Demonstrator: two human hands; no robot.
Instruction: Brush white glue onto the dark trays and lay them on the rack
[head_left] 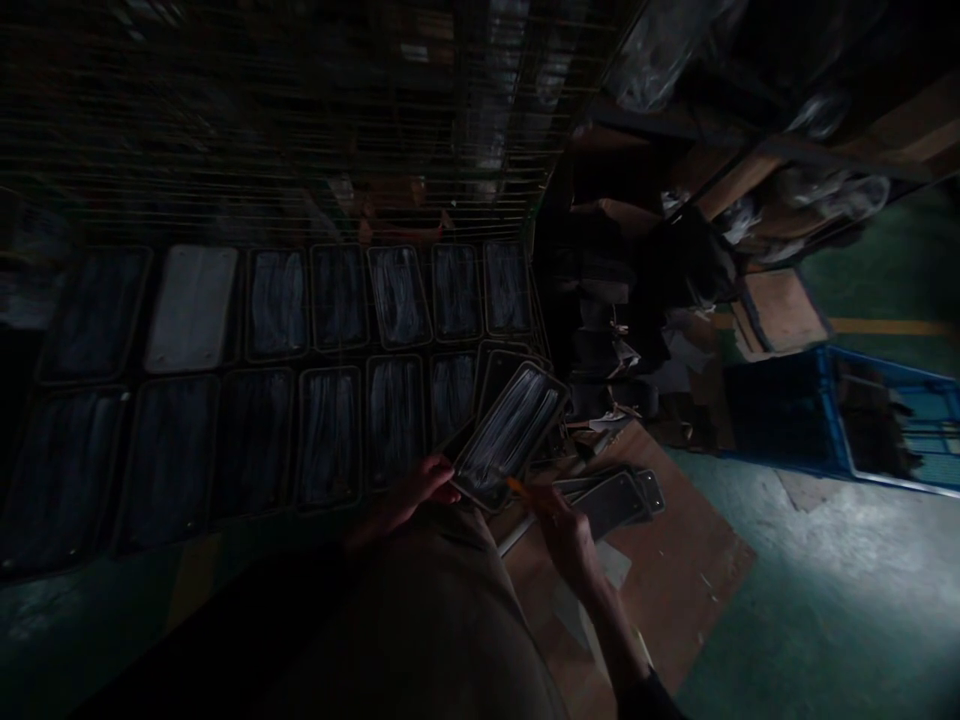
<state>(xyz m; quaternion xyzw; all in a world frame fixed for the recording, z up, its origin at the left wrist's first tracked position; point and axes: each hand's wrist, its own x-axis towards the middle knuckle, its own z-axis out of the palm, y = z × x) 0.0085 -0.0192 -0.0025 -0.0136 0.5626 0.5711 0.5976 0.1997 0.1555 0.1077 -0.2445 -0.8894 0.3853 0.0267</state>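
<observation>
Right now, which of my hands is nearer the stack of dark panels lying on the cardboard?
Right. Your right hand, holding an orange tool, sits just left of the stack; your left hand grips the raised panel farther left.

Beyond our grip we count seven panels in the far row (339, 297) and seven in the near row (330, 435); within it, one held panel (514, 425) and one orange stick (514, 487).

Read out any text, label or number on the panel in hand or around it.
None readable. The panel in the left hand shows only pale streaks; the orange tool in the right hand, the floor panels and the cardboard box are too dark and blurred.
</observation>
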